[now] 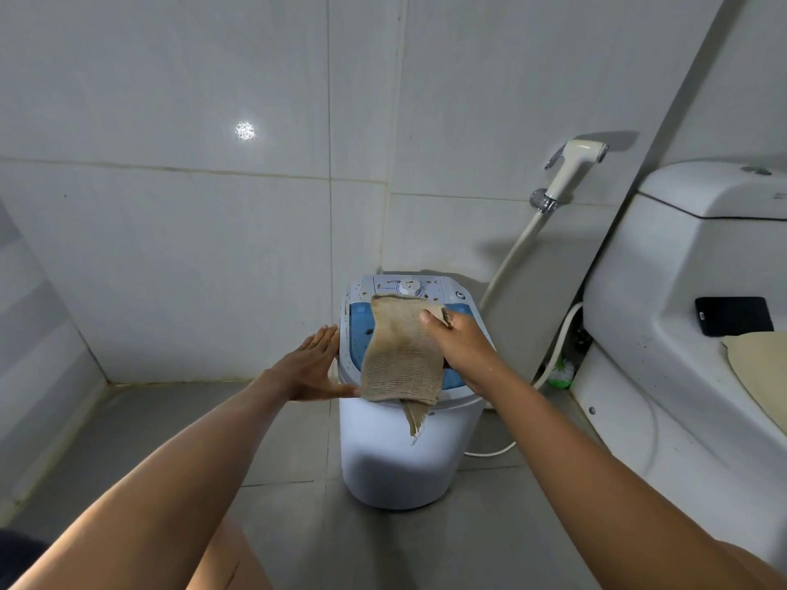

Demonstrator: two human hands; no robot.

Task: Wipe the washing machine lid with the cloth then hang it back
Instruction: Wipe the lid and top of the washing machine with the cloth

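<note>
A small white washing machine [396, 462] stands on the floor in the corner, with a blue lid [357, 334] and a dial panel spotted with brown stains. A tan woven cloth [400, 359] hangs over the lid, a frayed strip dangling past the front edge. My right hand [458, 347] grips the cloth at its upper right corner, above the lid. My left hand [311, 368] is flat with fingers apart, resting against the machine's left side at the rim.
A white toilet [664, 334] stands to the right, with a black phone [732, 315] on its ledge and a beige seat cover. A bidet sprayer [575, 163] and its hose hang on the tiled wall behind. A white cable runs along the grey floor.
</note>
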